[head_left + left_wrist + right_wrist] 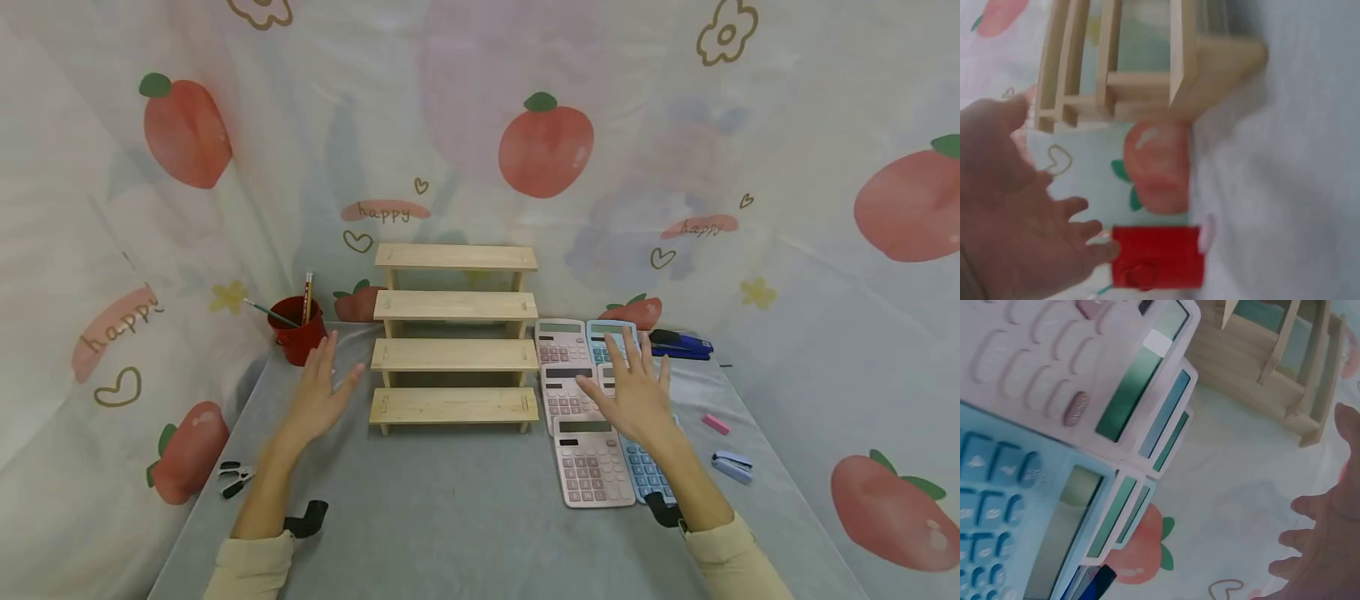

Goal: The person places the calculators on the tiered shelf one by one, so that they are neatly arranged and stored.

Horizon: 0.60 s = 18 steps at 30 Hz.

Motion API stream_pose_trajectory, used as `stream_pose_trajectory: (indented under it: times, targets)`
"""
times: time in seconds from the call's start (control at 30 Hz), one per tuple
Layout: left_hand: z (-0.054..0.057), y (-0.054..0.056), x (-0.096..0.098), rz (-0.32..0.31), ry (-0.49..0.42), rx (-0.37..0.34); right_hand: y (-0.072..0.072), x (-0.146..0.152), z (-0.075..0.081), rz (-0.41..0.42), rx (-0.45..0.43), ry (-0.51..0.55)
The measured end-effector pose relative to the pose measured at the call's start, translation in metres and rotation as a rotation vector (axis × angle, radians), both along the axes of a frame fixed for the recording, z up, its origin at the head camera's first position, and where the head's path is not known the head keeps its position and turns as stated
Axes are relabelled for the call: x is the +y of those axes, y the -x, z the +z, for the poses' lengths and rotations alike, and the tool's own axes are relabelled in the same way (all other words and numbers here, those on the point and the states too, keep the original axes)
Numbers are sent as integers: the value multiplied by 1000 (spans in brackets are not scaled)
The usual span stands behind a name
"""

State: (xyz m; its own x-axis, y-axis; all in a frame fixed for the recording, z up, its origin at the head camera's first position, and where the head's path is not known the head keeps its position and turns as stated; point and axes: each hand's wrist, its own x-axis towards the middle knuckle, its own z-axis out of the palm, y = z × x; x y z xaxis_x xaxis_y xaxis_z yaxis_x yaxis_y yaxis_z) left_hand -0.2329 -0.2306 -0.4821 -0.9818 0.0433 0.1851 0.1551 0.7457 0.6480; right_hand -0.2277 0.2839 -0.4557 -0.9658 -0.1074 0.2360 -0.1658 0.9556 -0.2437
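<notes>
My left hand (309, 408) hovers over the left of the table with its fingers spread, holding nothing. A red bucket (294, 343) with pencils in it stands just beyond its fingertips. My right hand (637, 398), also with spread fingers and nothing in it, is held above two columns of calculators. The front pink calculator (594, 477) lies beside a light blue calculator (647, 471), which the right arm partly covers. In the right wrist view the calculators' rows overlap one behind another. Between the hands stands a wooden four-step shelf (455, 356), its steps bare.
A dark blue stapler (681, 346) lies behind the calculators. To their right are a pink eraser (716, 423) and a small light blue stapler (732, 467). A black-and-silver hand tool (237, 478) lies near the table's left edge. A patterned curtain (480, 75) surrounds the grey-covered table.
</notes>
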Motion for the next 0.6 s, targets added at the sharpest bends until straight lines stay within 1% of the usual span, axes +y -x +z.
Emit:
stream_pose_trajectory:
  times: [0.17,0.27,0.37,0.47,0.53,0.6]
  targets:
    - [-6,-6,15,16,-388,-70,-28,14,-4,-13,4,33]
    - [-10,-8,26,14,-574,-121,-47,24,-10,-18,-10,50]
    - [-15,-8,35,41,-742,-189,-67,34,-18,-20,-43,94]
    - [-23,-5,44,130,-967,-231,-84,45,-29,-17,-50,127]
    - [-28,-3,48,190,-1095,-239,-93,52,-36,-15,-53,122]
    - [-33,-3,50,222,-1195,-244,-100,59,-44,-18,-56,107]
